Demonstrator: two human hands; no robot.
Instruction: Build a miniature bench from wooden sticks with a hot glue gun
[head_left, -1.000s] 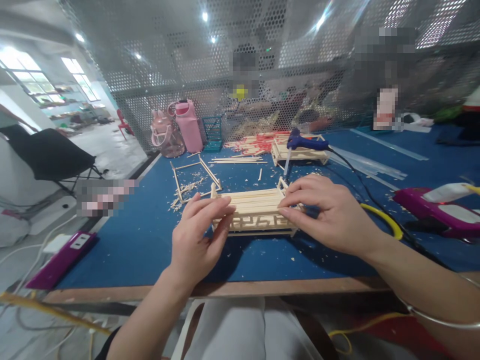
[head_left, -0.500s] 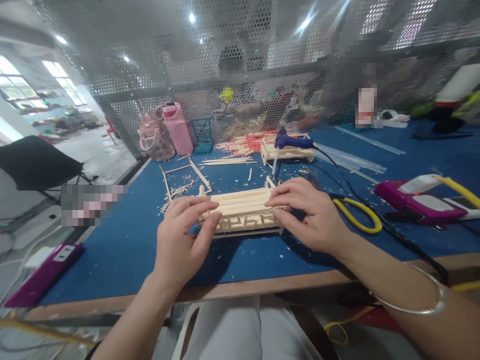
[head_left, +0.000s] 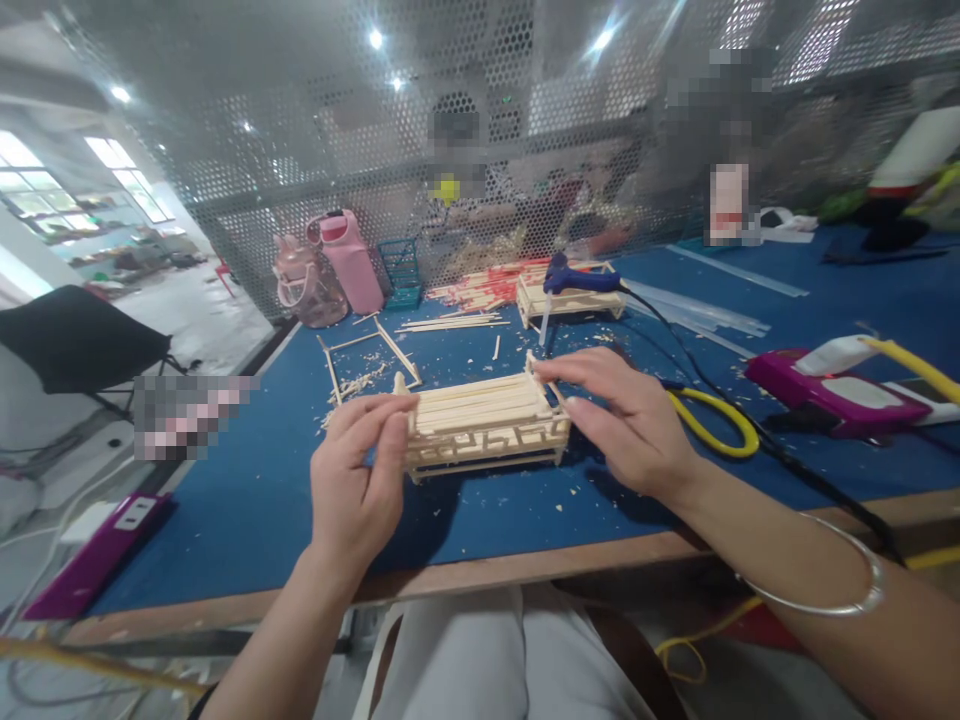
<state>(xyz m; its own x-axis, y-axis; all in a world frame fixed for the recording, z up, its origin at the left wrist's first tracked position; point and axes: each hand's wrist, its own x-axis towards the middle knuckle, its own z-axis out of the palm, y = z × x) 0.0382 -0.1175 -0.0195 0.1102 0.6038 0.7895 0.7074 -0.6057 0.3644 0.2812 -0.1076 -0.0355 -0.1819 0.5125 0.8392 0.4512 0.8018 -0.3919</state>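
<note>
A small bench-like model of pale wooden sticks (head_left: 480,405) stands between my hands, with a slatted top and an openwork strip along its front. My left hand (head_left: 356,460) is closed on the model's left end, thumb in front and fingers over the top. At the right end, the thumb and fingertips of my right hand (head_left: 622,420) pinch around the end piece beside a raised corner post. Fingers hide part of both ends. Behind it, a blue glue gun (head_left: 585,279) rests on a second stick model (head_left: 570,305), its nozzle pointing down with a clear glue stick near it.
A stick frame (head_left: 367,340) and shavings lie at the back left of the blue table (head_left: 262,520). Loose sticks (head_left: 454,323), red-tipped sticks (head_left: 487,287) and a pink bottle (head_left: 352,262) stand or lie behind. Purple power strips (head_left: 832,393) and cables occupy the right side.
My right hand has shifted from the top slats to the model's right end piece. My left fingers have drawn slightly left, baring more of the slats.
</note>
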